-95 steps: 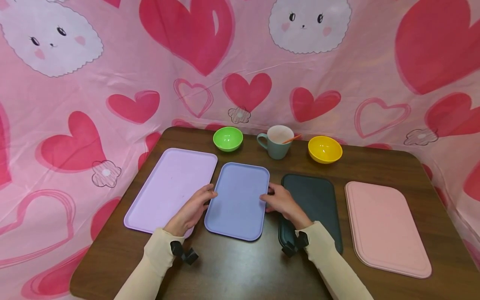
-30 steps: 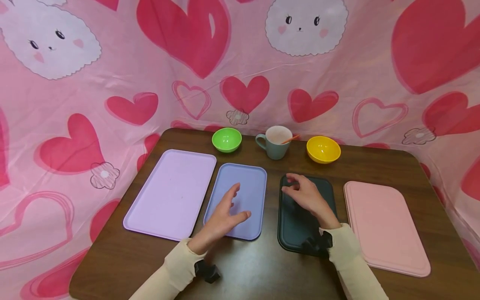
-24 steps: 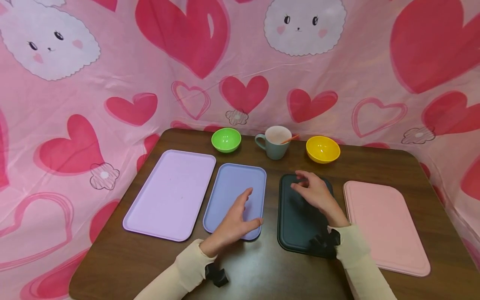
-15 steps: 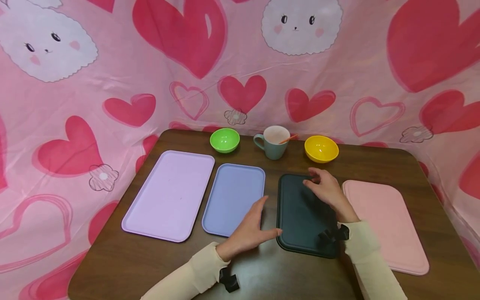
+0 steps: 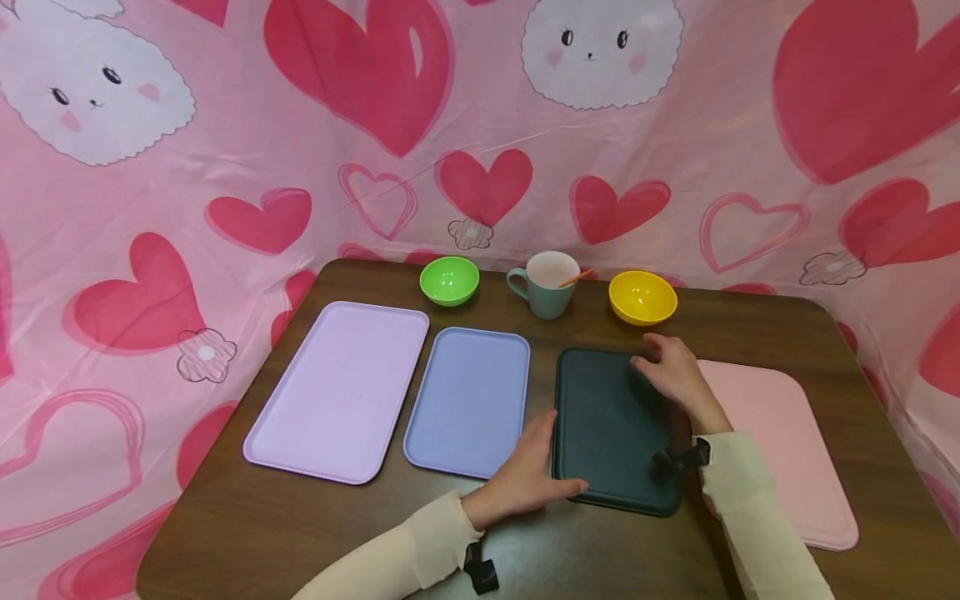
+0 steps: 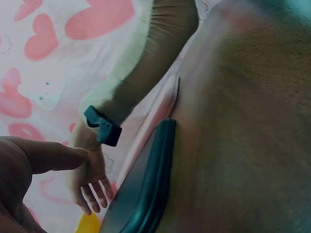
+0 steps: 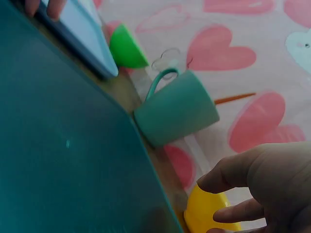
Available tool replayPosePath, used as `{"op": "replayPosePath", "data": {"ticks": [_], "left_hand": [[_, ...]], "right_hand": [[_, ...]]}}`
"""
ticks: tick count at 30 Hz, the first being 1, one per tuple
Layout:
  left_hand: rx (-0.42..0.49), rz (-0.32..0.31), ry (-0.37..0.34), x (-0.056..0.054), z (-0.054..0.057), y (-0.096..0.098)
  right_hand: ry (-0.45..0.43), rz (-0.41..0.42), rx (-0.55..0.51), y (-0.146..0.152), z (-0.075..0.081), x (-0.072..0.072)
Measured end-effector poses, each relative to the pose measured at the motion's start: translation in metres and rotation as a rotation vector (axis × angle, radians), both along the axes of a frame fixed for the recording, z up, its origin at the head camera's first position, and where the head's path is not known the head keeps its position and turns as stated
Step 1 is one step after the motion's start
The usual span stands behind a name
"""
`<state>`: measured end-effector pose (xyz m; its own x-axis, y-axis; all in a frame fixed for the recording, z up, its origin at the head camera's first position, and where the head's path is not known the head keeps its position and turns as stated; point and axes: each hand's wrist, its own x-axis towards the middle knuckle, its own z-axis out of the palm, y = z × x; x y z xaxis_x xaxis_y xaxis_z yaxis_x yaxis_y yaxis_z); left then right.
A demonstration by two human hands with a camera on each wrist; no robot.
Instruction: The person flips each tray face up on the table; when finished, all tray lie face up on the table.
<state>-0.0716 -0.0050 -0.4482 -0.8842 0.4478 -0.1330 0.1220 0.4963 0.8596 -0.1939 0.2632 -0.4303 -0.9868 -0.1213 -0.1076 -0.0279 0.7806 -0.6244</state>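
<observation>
A dark green rectangular tray (image 5: 611, 433) lies on the brown table, right of the middle. My left hand (image 5: 525, 471) is at its near left edge, fingers stretched out and thumb over the front left corner; whether it touches cannot be told. Above the tray's far right part is my right hand (image 5: 678, 375), fingers loosely bent, holding nothing. The right wrist view shows that hand (image 7: 277, 184) apart from the tray, in front of the yellow bowl (image 7: 201, 208). In the left wrist view, the tray's thick rim (image 6: 158, 179) appears beyond my thumb.
Left of the dark tray lie a blue tray (image 5: 468, 400) and a larger lilac tray (image 5: 337, 392). A pink board (image 5: 780, 450) is at right, partly behind my right arm. Along the back stand a green bowl (image 5: 449, 281) and a grey-green mug (image 5: 550, 292) with an orange stick.
Both hands were at the blue tray's sides first. They let go and moved right, the left to the dark tray's left edge, the right across to its far right side. The trays look unmoved.
</observation>
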Motion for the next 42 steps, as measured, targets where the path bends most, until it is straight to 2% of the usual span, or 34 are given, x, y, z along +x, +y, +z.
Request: {"op": "replayPosePath", "data": {"ticks": [6, 9, 15, 24, 32, 42], "left_hand": [[-0.069, -0.003, -0.019, 0.004, -0.003, 0.006], [-0.091, 0.011, -0.002, 0.005, -0.005, 0.008], [-0.185, 0.033, 0.072, 0.008, -0.012, 0.014], [-0.334, 0.072, 0.139, 0.016, -0.014, 0.022], [-0.466, 0.11, 0.295, 0.02, -0.022, 0.028], [-0.488, 0.072, 0.328, 0.017, -0.022, 0.026]], "right_hand": [[-0.019, -0.001, 0.017, 0.008, -0.007, -0.004], [-0.023, 0.001, 0.027, 0.009, -0.01, -0.005], [-0.036, -0.002, 0.046, 0.013, -0.016, -0.008], [-0.048, 0.004, 0.068, 0.014, -0.015, -0.008], [-0.042, 0.023, 0.114, 0.014, -0.015, -0.006], [-0.05, 0.019, 0.126, 0.015, -0.021, -0.006]]}}
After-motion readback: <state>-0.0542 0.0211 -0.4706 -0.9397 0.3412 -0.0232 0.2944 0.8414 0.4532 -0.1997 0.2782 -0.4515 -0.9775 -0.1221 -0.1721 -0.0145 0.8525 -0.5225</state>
